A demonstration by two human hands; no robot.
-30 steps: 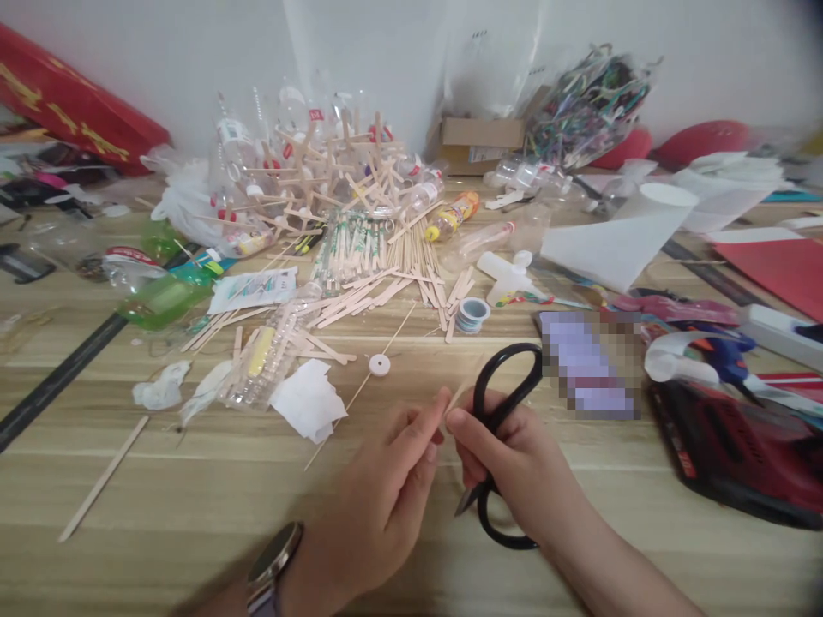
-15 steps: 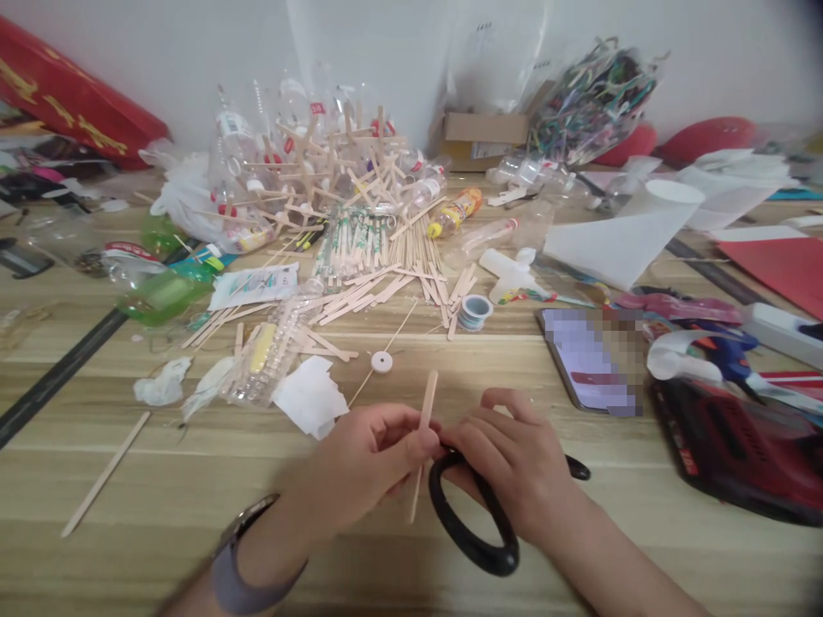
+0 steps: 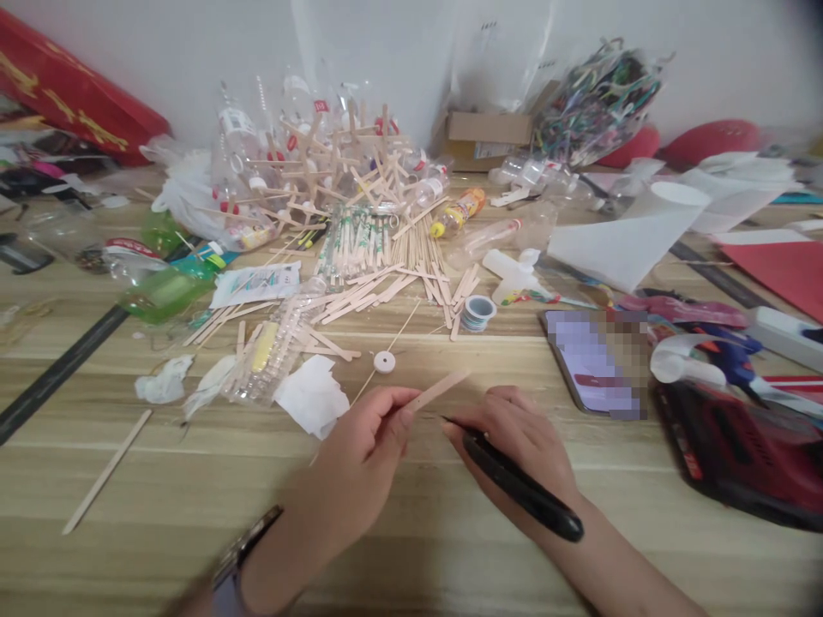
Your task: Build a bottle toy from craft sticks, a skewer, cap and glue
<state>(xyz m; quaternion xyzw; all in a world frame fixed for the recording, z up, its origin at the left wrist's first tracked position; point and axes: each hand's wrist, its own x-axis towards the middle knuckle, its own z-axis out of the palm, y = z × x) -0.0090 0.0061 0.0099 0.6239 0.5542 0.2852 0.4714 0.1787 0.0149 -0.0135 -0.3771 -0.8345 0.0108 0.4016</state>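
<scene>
Flat pale wooden craft stick (image 3: 442,389) is pinched in L hand (image 3: 373,450), tip angled fwd btwn hands; R hand (image 3: 531,446) grips curved black-handled scissors (image 3: 522,484). Round white holed disc (image 3: 384,362) just beyond L hand.

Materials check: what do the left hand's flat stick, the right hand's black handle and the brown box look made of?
Flat stick: probably bare wood, matte; pale tan, no shine.
Black handle: smooth plastic or coated metal; even black, faint highlight, can't tell which.
Brown box: likely cardboard, matte; dull brown, flat panel.
</scene>
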